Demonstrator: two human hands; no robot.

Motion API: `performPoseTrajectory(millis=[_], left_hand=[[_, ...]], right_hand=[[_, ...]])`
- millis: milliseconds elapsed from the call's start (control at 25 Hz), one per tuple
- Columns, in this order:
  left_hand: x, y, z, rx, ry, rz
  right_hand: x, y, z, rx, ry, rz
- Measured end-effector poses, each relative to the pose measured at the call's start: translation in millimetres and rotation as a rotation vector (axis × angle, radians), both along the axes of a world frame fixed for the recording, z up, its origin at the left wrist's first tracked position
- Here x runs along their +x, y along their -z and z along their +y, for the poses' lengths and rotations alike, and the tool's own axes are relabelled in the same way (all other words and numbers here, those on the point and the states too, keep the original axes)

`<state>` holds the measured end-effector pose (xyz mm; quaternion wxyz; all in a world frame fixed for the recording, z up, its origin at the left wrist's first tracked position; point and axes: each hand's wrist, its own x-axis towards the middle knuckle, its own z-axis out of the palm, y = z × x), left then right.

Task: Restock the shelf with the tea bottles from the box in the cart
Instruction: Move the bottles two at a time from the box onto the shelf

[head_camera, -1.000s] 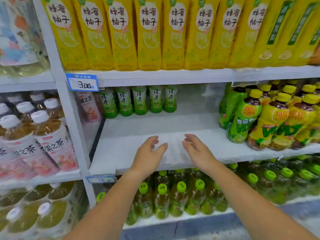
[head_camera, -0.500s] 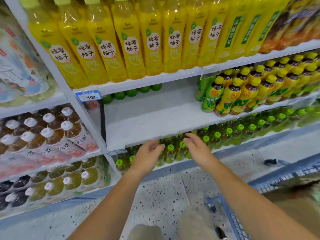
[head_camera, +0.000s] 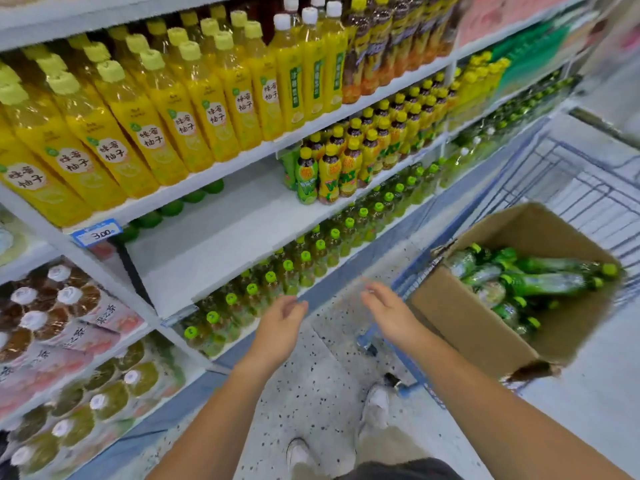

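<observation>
Left hand [head_camera: 281, 325] and right hand [head_camera: 391, 313] both empty, fingers loosely spread, raised beside cardboard box [head_camera: 464, 318] in cart [head_camera: 585, 181]; green tea bottles [head_camera: 540, 284] lie inside.

Both hands pulled back off shelf [head_camera: 221, 244]; left hand [head_camera: 280, 327] and right hand [head_camera: 391, 317] now empty over floor, fingers [head_camera: 372, 292] loosely spread. Box [head_camera: 464, 317] of green tea bottles [head_camera: 543, 282] in cart [head_camera: 588, 188] now visible right of fingers.
</observation>
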<state>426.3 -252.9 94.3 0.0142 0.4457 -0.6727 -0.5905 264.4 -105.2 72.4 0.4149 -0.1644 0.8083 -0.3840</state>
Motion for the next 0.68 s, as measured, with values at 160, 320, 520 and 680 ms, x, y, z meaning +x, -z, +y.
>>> performPoseTrajectory(millis=[160,320,520,680], left_hand=[[-28.8,-7.2,42.3,0.006,0.083,-0.001],[-82.4,-10.8,84.1,-0.034,0.191,-0.011],[-173.2,-7.9,141.1,-0.051,0.267,-0.032],[-239.5,2.3,192.6,0.003,0.334,-0.092]], right_hand=[[-19.0,-0.4,68.9,0.008,0.121,0.026],[-54.3,10.6,142.1,0.026,0.246,0.080],[-121.3,20.1,219.2,0.076,0.284,0.038],[-168.8,35.3,266.5,0.093,0.339,-0.023]])
